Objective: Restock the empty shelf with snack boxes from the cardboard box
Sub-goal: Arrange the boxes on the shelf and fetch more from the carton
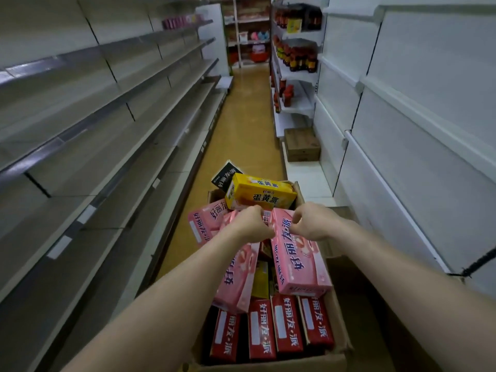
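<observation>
Right fingers [297, 220] are curling and pinching the far end of the pink snack box [300, 264], centre of the frame. Left fingers [255, 210] are curling too, knuckles up, just beside them; can't tell what they're gripping, if anything. Right hand [312, 224] and left hand [251, 224] are nearly touching above the cardboard box [268, 365], which is sitting lower centre. The pink snack box is lying tilted on the pile inside. A second pink box [236, 277] is leaning under the left hand, and a third pink box [206, 221] is sticking out at the left. Yellow box [260, 194] is lying on top just beyond the hands, black box [225, 174] behind it. Red boxes [285, 323] are standing in a row at the near end. Empty shelf [107, 146] is running along the left of the frame. Bottles [298, 57] are standing upper right.
</observation>
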`<action>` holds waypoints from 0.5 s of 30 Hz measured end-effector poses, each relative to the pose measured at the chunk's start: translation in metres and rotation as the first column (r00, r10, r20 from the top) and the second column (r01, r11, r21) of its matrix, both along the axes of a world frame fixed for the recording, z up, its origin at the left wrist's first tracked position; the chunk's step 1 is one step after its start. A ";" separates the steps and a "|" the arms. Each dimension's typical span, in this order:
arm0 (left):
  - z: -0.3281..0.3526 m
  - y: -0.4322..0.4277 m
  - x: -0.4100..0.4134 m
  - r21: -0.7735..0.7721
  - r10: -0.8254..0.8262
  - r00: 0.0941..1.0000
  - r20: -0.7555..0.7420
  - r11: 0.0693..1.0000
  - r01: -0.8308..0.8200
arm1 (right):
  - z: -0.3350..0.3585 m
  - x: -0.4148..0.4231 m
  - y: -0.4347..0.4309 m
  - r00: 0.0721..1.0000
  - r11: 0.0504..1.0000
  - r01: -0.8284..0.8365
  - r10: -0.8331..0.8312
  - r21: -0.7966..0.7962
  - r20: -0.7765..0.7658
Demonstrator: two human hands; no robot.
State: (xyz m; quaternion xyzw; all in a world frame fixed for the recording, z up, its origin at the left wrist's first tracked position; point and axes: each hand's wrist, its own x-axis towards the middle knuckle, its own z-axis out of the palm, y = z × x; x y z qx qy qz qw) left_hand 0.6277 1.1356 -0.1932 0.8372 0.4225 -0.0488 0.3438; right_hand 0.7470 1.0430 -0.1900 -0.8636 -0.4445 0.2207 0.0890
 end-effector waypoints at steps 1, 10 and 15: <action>-0.012 0.002 0.005 -0.055 0.037 0.999 -0.003 0.998 -0.037 | -0.011 0.005 0.002 1.000 1.000 -0.003 0.003 -0.014 -0.020; -0.099 0.002 0.035 -0.419 0.225 0.971 -0.081 0.876 -0.238 | -0.091 0.032 0.011 0.983 0.994 -0.030 0.009 -0.109 -0.186; -0.126 -0.010 0.045 -0.561 0.377 0.924 -0.064 0.752 -0.346 | -0.116 0.039 0.012 0.966 0.997 0.010 -0.029 -0.076 -0.257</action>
